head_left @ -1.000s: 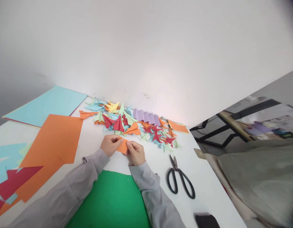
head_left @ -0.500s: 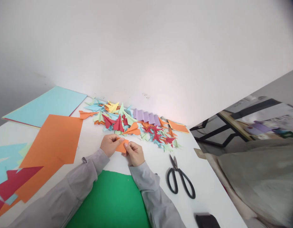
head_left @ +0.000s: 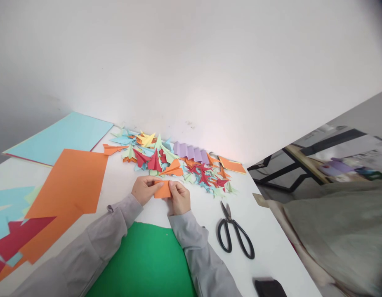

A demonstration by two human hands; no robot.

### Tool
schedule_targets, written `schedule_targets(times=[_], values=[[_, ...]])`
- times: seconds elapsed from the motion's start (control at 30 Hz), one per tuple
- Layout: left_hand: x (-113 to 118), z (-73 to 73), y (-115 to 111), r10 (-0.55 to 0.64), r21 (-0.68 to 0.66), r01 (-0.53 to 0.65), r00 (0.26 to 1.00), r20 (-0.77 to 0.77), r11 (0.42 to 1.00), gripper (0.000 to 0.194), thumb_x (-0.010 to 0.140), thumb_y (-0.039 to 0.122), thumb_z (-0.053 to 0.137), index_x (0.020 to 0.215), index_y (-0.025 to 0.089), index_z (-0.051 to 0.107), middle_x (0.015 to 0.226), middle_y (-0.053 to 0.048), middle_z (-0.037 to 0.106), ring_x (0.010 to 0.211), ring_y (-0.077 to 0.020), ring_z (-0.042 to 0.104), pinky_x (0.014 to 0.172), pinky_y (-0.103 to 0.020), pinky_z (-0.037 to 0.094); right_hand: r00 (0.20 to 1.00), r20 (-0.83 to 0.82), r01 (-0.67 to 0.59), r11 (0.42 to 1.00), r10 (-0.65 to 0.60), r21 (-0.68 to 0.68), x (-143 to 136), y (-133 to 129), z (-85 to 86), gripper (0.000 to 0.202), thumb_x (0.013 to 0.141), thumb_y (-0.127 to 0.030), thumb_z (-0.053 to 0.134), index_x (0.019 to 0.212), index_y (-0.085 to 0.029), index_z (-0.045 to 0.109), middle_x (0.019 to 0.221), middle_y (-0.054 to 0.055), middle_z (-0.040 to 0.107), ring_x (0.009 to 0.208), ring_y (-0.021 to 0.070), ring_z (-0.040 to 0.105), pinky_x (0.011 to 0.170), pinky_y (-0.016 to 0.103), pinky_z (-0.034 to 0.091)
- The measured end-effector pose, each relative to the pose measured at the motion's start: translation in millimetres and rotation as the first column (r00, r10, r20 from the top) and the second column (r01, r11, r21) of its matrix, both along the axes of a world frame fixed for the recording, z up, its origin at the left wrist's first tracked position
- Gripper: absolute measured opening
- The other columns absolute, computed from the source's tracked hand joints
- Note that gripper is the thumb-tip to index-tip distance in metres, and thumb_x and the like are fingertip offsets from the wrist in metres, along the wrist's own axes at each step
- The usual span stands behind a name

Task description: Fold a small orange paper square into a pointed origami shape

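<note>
Now the small orange paper piece (head_left: 162, 189) sits squarer between the hands than it did half a second ago: then it was tilted, with the right thumb across its face, and now the right thumb has moved out to its right-hand edge, so more of the face shows. The left hand (head_left: 144, 189), at nine o'clock of it, has its thumb and fingers nearly together, pinching that side; the right hand (head_left: 181, 199), at three o'clock, is likewise closed in a pinch on the other. The piece's lower edge runs almost level, from nine to three, its face turned toward six o'clock — which axis is longer I cannot tell, as the thumbs cover both ends. It is held over the white table (head_left: 206, 210), just short of the heap of paper planes (head_left: 154, 161) at twelve o'clock, with a purple accordion-folded strip (head_left: 191, 152) at one, black-handled scissors (head_left: 230, 221) near four, a green sheet (head_left: 141, 260) at six and a large orange sheet (head_left: 73, 181) at nine.
</note>
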State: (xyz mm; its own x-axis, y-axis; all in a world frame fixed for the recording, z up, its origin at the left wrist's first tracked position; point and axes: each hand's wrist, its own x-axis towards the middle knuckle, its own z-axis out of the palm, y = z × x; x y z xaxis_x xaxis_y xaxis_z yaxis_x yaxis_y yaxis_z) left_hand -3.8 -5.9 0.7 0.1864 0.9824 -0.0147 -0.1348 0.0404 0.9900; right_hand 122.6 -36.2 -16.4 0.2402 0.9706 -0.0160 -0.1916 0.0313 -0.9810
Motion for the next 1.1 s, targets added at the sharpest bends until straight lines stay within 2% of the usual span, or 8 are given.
schedule_targets(times=[0.13, 0.33, 0.47, 0.57, 0.63, 0.73, 0.87, 1.1], values=[[-1, -2.7, 4, 0.199, 0.004, -0.199, 0.980, 0.016, 0.980, 0.024, 0.057, 0.032, 0.069, 0.073, 0.014, 0.070, 0.066, -0.004, 0.068, 0.059, -0.0154, 0.060, 0.052, -0.026, 0.049, 0.988, -0.144, 0.066, 0.998, -0.064, 0.007, -1, 3, -1.4, 0.028, 0.060, -0.037, 0.072, 0.070, -0.019, 0.054, 0.052, -0.005, 0.057, 0.042, 0.0096, 0.053, 0.035, 0.020, 0.042], [-2, -1.0, 6, 0.290, -0.056, -0.289, 0.957, 0.017, 0.956, 0.031, 0.058, 0.035, 0.068, 0.080, 0.014, 0.070, 0.071, -0.004, 0.068, 0.064, -0.0162, 0.060, 0.054, -0.026, 0.050, 0.995, -0.099, 0.007, 1.000, -0.004, 0.030, 0, 1, -1.7, 0.019, 0.062, -0.031, 0.071, 0.063, -0.017, 0.058, 0.053, -0.003, 0.058, 0.044, 0.0080, 0.051, 0.039, 0.019, 0.043], [-2, 2.9, 2, 0.201, 0.061, -0.200, 0.979, -0.012, 0.978, 0.028, 0.060, 0.037, 0.068, 0.075, 0.013, 0.070, 0.077, -0.005, 0.068, 0.073, -0.0174, 0.061, 0.065, -0.028, 0.051, 0.999, -0.020, -0.036, 0.999, 0.037, 0.027, -2, 0, -0.1, 0.020, 0.065, -0.035, 0.068, 0.069, -0.016, 0.064, 0.056, -0.001, 0.060, 0.047, 0.0090, 0.053, 0.042, 0.020, 0.045], [-2, 8.2, -3, 0.003, -0.014, -0.003, 0.999, 0.045, 1.000, 0.039, 0.069, 0.046, 0.057, 0.081, 0.012, 0.070, 0.079, -0.008, 0.068, 0.070, -0.0186, 0.061, 0.060, -0.031, 0.052, 0.997, 0.008, -0.073, 0.997, 0.073, 0.035, -2, 0, -0.9, 0.024, 0.068, -0.039, 0.065, 0.072, -0.016, 0.064, 0.058, 0.000, 0.060, 0.049, 0.0099, 0.054, 0.045, 0.022, 0.046], [-3, 11.8, -5, -0.062, -0.040, 0.065, 0.996, 0.069, 0.997, 0.044, 0.074, 0.049, 0.049, 0.082, 0.011, 0.070, 0.083, -0.010, 0.068, 0.074, -0.0199, 0.061, 0.059, -0.031, 0.051, 0.995, 0.000, -0.096, 0.994, 0.096, 0.052, -2, 0, -2.8, 0.028, 0.072, -0.043, 0.060, 0.072, -0.016, 0.063, 0.059, 0.000, 0.060, 0.051, 0.0109, 0.055, 0.046, 0.022, 0.047], [-3, 14.5, -6, -0.050, 0.045, 0.050, 0.999, -0.007, 0.998, 0.040, 0.075, 0.046, 0.048, 0.075, 0.014, 0.071, 0.084, -0.010, 0.068, 0.081, -0.0207, 0.061, 0.067, -0.031, 0.050, 0.991, -0.039, -0.121, 0.989, 0.125, 0.089, 0, 0, -5.7, 0.035, 0.075, -0.048, 0.053, 0.073, -0.016, 0.063, 0.060, 0.001, 0.059, 0.055, 0.0125, 0.056, 0.046, 0.023, 0.047], [-2, 10.6, -3, -0.016, 0.229, 0.038, 0.995, -0.099, 0.973, 0.019, 0.067, 0.032, 0.061, 0.070, 0.017, 0.072, 0.080, -0.008, 0.068, 0.080, -0.0193, 0.061, 0.076, -0.032, 0.048, 0.989, -0.010, -0.147, 0.985, 0.149, 0.091, 1, -1, -4.3, 0.030, 0.075, -0.046, 0.055, 0.076, -0.017, 0.064, 0.064, 0.000, 0.059, 0.053, 0.0112, 0.055, 0.047, 0.023, 0.047], [-1, 2.0, 0, 0.033, 0.282, -0.009, 0.996, -0.084, 0.959, 0.015, 0.065, 0.023, 0.064, 0.077, 0.019, 0.072, 0.084, -0.007, 0.066, 0.084, -0.0182, 0.060, 0.080, -0.031, 0.047, 0.988, 0.055, -0.146, 0.986, 0.141, 0.081, 1, -1, -3.4, 0.020, 0.070, -0.032, 0.063, 0.084, -0.017, 0.065, 0.061, -0.002, 0.060, 0.048, 0.0096, 0.053, 0.048, 0.023, 0.046]])
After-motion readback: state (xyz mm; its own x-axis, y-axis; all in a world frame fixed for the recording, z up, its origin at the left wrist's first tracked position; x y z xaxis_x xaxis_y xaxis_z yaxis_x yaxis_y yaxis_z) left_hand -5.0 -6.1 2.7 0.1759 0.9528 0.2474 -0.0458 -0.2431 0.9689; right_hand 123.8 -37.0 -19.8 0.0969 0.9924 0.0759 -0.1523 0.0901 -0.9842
